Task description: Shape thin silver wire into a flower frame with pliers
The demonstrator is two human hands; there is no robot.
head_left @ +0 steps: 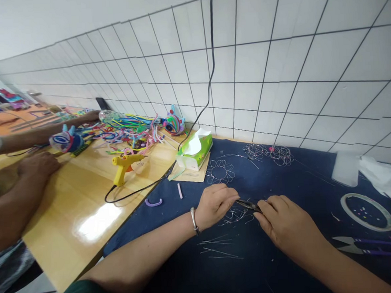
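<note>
Head view: dark, slender pliers [248, 204]

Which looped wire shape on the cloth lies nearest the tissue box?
The flat, petalled ring beside the box; the tangled clusters lie farther right, another shape by the left hand.

Our right hand [281, 221] hides the handles of the pliers [247, 204], and we cannot tell what their tips grip beside our left hand [217, 202], which partly covers the wire piece [233, 216]. Towards the blue cloth's [177, 276] right edge, specks [364, 209] inside the ring [344, 203] are too small to identify, and white plastic [383, 177] runs out of view. Beyond the wooden table's [65, 190] left edge, we lose a co-worker's arms [15, 204].
</note>
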